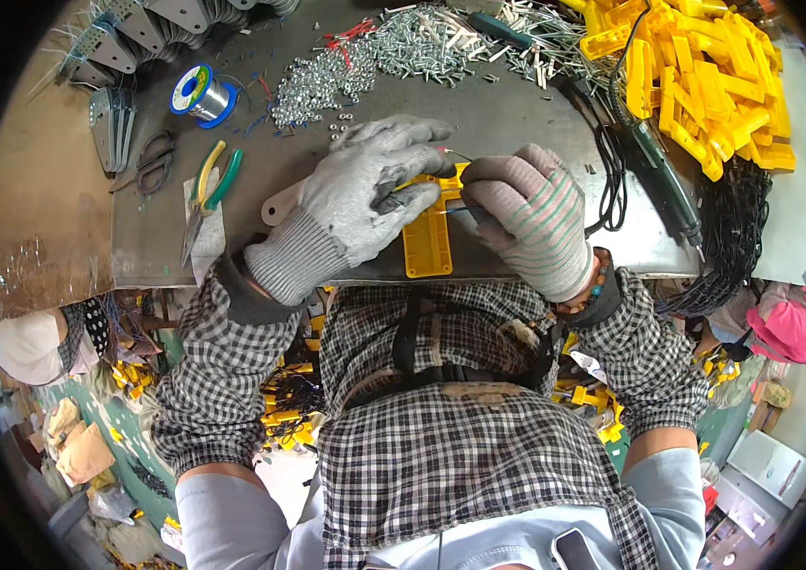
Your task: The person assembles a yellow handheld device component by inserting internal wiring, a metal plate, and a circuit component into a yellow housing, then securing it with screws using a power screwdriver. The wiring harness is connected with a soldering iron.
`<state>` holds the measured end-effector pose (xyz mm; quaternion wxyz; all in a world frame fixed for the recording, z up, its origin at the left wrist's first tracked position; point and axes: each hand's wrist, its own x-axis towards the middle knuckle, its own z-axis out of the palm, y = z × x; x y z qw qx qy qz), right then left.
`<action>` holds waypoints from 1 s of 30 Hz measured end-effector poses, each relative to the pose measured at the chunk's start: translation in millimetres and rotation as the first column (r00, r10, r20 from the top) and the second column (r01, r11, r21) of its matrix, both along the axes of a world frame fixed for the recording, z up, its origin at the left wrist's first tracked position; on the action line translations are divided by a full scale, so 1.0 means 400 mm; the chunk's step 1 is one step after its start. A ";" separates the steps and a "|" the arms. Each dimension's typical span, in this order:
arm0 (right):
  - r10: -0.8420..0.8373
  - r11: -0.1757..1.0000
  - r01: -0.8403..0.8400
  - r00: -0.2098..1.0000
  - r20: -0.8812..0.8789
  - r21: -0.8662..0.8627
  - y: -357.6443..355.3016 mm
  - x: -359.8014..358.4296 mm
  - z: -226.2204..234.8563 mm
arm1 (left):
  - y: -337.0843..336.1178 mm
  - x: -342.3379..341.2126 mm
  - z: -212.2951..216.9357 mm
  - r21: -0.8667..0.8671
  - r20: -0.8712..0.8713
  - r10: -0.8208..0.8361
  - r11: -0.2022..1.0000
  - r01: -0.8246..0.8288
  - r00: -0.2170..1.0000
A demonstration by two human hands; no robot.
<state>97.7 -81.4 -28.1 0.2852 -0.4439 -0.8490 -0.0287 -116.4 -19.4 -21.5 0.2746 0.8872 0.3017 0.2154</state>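
Observation:
My left hand [360, 185], in a grey coated glove, curls its thumb and fingers around the upper end of a yellow plastic housing [428, 245]. The housing lies near the table's front edge, its ribbed hollow side up. At its upper right, my right hand [534, 218], in a pale striped knit glove, has its fingertips pinched together. A thin dark wire [458, 155] runs from those fingertips toward the left fingers, and a bit of blue shows lower between hand and housing. Part of a flat grey metal plate [279, 203] with a hole sticks out beside my left hand.
Pliers [209, 190], scissors [154, 163] and a solder wire spool [203, 95] lie left. Nuts [313, 90] and screws [427, 46] are heaped at the back. Right are a corded electric screwdriver [655, 166], yellow housings [707, 81] and black cables [740, 223]. Other people sit at both sides.

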 end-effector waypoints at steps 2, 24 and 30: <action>0.006 1.000 -0.005 1.000 -0.012 0.002 0.000 -0.004 -0.002 | -0.010 -0.003 -0.004 -0.060 0.035 0.034 0.998 -0.032 0.999; 0.018 0.999 -0.019 0.999 0.027 0.051 -0.003 -0.004 -0.003 | 0.086 -0.078 0.013 0.041 -0.008 -0.060 0.997 0.060 0.998; 0.031 0.999 -0.031 0.999 0.019 0.038 -0.004 -0.002 -0.006 | 0.127 -0.061 -0.008 -0.002 0.032 -0.225 0.974 0.225 0.974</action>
